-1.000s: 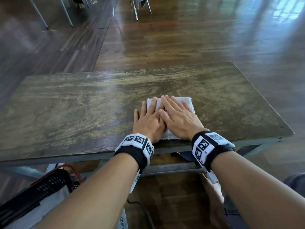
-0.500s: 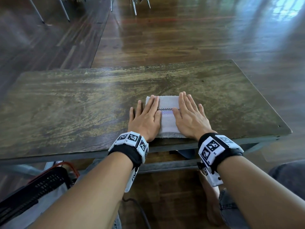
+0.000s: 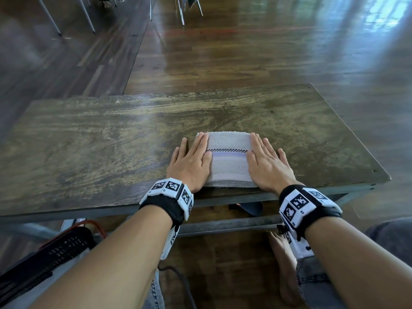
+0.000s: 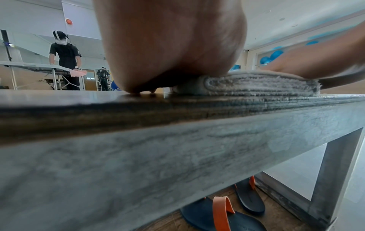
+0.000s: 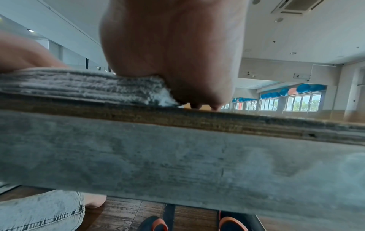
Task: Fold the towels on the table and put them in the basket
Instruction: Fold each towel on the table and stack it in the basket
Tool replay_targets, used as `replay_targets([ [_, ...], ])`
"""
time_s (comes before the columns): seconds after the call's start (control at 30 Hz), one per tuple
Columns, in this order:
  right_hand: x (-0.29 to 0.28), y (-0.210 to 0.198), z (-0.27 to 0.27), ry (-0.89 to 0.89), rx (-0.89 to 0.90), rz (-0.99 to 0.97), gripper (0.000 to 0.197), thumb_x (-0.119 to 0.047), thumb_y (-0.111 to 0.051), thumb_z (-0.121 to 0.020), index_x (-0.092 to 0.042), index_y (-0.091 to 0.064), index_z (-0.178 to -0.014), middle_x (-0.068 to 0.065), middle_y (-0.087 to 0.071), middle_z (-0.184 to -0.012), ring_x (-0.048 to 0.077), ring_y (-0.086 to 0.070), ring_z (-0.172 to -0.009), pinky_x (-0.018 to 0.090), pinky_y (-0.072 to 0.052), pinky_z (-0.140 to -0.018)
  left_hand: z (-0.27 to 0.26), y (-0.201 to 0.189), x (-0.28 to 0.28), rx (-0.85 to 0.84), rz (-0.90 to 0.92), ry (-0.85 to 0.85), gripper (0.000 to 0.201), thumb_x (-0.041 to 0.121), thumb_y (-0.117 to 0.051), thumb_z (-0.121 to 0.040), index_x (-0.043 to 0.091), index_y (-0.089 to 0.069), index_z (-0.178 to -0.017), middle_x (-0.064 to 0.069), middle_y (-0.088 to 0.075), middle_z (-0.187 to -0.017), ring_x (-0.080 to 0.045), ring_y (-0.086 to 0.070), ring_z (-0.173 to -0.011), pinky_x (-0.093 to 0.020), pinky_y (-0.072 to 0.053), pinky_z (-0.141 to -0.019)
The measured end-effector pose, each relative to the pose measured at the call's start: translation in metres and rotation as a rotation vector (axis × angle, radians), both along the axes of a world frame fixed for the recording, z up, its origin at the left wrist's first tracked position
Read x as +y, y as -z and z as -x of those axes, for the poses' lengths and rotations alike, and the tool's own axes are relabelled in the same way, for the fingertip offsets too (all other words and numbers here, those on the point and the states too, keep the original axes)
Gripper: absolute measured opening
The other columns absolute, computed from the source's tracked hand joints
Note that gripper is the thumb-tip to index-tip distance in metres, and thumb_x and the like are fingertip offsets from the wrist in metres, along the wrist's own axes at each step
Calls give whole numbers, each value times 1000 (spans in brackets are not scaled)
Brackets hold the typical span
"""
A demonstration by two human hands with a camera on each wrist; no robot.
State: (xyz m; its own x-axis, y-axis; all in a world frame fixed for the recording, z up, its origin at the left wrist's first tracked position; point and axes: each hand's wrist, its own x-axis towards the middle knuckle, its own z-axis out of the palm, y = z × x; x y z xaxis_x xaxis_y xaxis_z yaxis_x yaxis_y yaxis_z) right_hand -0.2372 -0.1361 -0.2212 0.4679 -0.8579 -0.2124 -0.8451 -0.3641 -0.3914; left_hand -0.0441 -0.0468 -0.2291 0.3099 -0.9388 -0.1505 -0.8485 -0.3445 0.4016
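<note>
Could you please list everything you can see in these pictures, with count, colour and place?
towel: one, white with a checked and a lilac stripe, folded, near the table's front edge.
table: one, worn brown wood top on a grey frame.
basket: one, black, on the floor at lower left, partly cut off.
sandals: two, dark blue with orange straps, under the table.
chair legs: several, metal, on the far floor.
wrist bands: two, black with white coded tags, one per wrist.
left hand: flat, presses the towel's left edge.
right hand: flat, presses the towel's right edge.
</note>
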Motion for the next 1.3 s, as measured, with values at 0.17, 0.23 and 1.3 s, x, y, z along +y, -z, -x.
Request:
replay_targets([
  [0.17,1,0,-1,20,-17,2,62,-40,-14,-105,-30,7,-163,-15,6,-170,5,9,-156,41,9,-127,1,-1,1,15,-37,-23,57,47,-6,-104,34,14,-156,18,16,-164,-13,15,-152,-38,6,-125],
  [0.23,2,1,-1,26,-21,4,62,-39,-14,-105,-31,7,-163,-16,5,-170,4,9,-156,41,9,-127,1,-2,0,37,-41,-55,59,46,-7,-104,29,14,-157,12,12,-166,-14,15,-152,-39,7,-125],
  [1.3,109,-106,-128,-16,-779,-458,64,-9,-54,-88,-28,-17,-136,-1,-47,-104,7,-56,-81,20,-48,-56,-98,-128,156,986,631,-490,36,11,-83,-71,18,-60,-98,-6,-76,-92,-21,-73,-81,-32,-57,-61],
])
